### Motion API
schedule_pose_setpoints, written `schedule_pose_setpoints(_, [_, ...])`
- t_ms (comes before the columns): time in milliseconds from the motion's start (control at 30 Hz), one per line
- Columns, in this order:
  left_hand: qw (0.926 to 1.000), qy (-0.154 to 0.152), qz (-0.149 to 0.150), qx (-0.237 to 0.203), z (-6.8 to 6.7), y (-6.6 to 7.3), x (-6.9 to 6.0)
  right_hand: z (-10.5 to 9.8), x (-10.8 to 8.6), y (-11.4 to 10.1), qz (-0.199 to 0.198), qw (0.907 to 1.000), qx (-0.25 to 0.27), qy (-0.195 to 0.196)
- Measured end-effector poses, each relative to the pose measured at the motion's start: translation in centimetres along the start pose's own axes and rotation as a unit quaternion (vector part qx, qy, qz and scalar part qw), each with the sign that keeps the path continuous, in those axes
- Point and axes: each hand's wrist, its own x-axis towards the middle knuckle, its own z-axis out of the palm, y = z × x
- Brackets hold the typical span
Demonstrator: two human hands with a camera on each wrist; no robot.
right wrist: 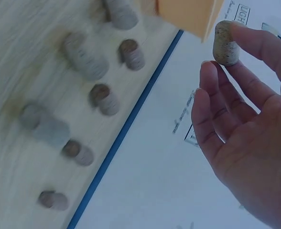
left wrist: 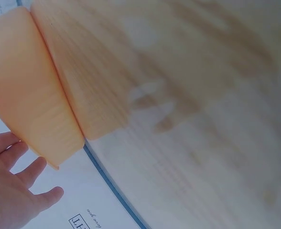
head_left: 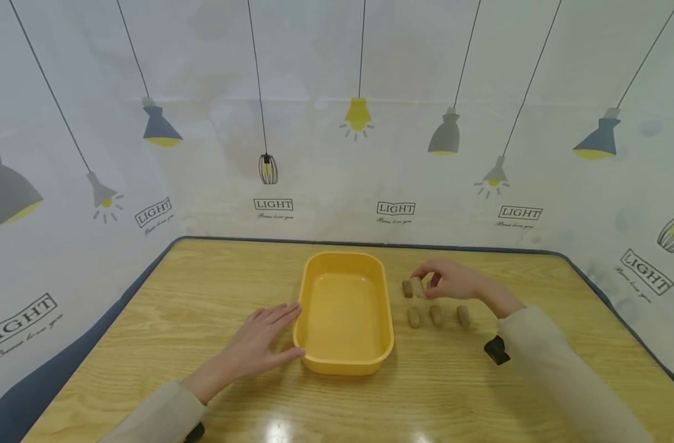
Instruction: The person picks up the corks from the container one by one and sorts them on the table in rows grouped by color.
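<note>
In the head view, my right hand point(head_left: 452, 280) is to the right of a yellow plastic tray point(head_left: 310, 368). Thumb and fingertips pinch a pale speckled cork point(right wrist: 225, 44), which stands upright between them in the right wrist view. Close to its left lies a browner cork point(head_left: 407, 288). Nearer to me is a row of further corks, among them a right-hand one point(head_left: 463, 316). My left hand point(head_left: 255, 343) has its fingers spread, the tips touching the tray's left rim. Only part of that hand point(left wrist: 16, 183) shows in the left wrist view.
A wooden table point(head_left: 204, 277) carries the tray and corks. Behind it hangs a pale cloth point(head_left: 314, 141) printed with lamps, reaching round both sides. Several corks, some blurred, such as one near the edge point(right wrist: 104, 99), lie in the right wrist view. Inside the tray only yellow plastic shows.
</note>
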Motion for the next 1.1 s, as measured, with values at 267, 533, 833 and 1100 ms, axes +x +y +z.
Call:
schedule_pose_setpoints(267, [1.0,-0.004,-0.003,0.002,-0.1,0.2,0.0,-0.2,-4.5,2.7,0.004,0.9998,0.014,0.013])
schedule_pose_setpoints(533, [0.9998,-0.013,-0.011,-0.002,-0.1,0.2,0.0,0.7,-7.9,6.4,0.012,0.9991,0.004,0.04])
schedule_pose_setpoints(833, [0.9999,-0.008,-0.009,-0.001,-0.1,0.1,0.0,1.1,-10.0,8.5,0.042,0.9976,0.021,0.052])
schedule_pose_setpoints(1100, [0.9999,-0.012,-0.01,-0.002,-0.1,0.0,0.0,1.9,-10.4,9.7,0.085,0.9932,0.015,0.078])
